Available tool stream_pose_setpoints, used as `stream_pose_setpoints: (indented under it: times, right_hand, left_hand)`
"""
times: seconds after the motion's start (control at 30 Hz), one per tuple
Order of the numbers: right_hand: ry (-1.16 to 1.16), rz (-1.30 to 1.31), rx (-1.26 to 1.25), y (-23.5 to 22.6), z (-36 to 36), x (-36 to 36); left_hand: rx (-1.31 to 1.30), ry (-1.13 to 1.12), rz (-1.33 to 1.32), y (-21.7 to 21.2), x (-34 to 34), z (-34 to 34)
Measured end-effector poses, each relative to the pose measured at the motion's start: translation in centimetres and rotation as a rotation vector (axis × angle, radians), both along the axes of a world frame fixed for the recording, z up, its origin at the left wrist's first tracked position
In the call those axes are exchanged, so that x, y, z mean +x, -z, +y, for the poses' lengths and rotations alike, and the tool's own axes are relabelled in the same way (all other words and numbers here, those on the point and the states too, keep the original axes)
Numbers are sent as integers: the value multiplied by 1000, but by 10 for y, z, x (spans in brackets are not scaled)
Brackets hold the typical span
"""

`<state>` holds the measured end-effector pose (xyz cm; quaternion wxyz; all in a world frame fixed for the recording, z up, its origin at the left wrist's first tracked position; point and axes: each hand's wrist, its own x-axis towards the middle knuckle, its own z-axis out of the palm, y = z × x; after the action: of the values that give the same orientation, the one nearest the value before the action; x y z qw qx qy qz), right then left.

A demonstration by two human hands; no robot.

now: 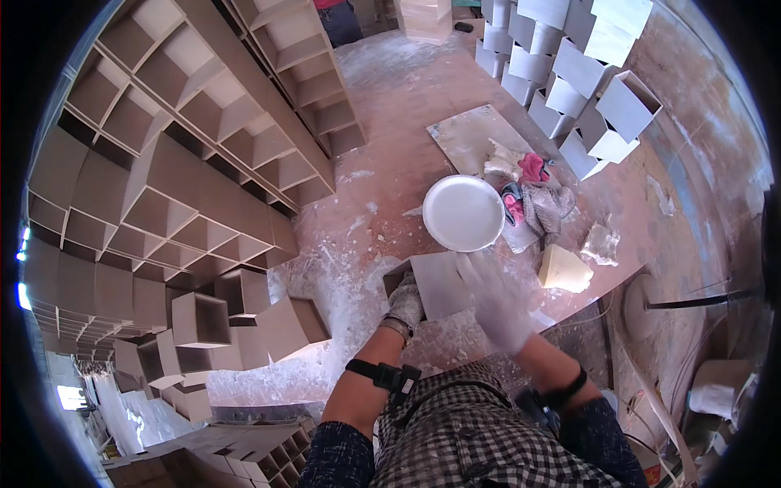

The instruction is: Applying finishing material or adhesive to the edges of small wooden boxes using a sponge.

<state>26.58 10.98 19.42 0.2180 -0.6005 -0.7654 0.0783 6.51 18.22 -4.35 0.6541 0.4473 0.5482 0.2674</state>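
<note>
A box (pixel 443 281) lies on the work surface in front of me, its pale grey-white face up and its brown open end to the left. My left hand (pixel 405 305), in a knitted glove, grips the box at that open end, its fingertips partly hidden inside. Over the right part of the pale face is my right hand (pixel 500 309), gloved and smeared by motion; whether it holds anything cannot be made out. Just beyond the box stands a round white basin (pixel 464 213) of white liquid.
Crumpled rags (pixel 543 203) and yellowish foam chunks (pixel 565 269) lie right of the basin, near a flat board (pixel 472 140). White-faced boxes (pixel 578 81) are stacked at the far right. Unpainted brown boxes (pixel 199 321) and tall stacks of them (pixel 203 106) fill the left.
</note>
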Motion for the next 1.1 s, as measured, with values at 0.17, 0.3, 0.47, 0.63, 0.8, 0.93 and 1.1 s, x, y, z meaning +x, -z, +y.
stream_pose_setpoints:
  times: [0.17,0.3,0.47,0.63,0.8,0.93,1.1]
  right_hand:
    - [-55,116,-68,18,51,-35]
    - [-46,-116,65,29,-15,-37]
    - [-242,-94,-94,29,-87,-12]
    - [-12,383,-220,62,-102,28]
    - [-68,731,-231,83,-92,36]
    - [-204,748,-112,58,-63,23]
    - [245,1246,-689,21,-19,5]
  left_hand:
    - [78,-36,-63,9,1,-1]
    - [504,438,634,-60,17,-4]
    - [253,294,482,-48,7,-3]
    - [383,378,589,-76,16,-1]
    - [178,328,1,-34,-29,-3]
    - [287,466,5,-51,-56,-22]
    - [469,525,366,-94,-35,-25]
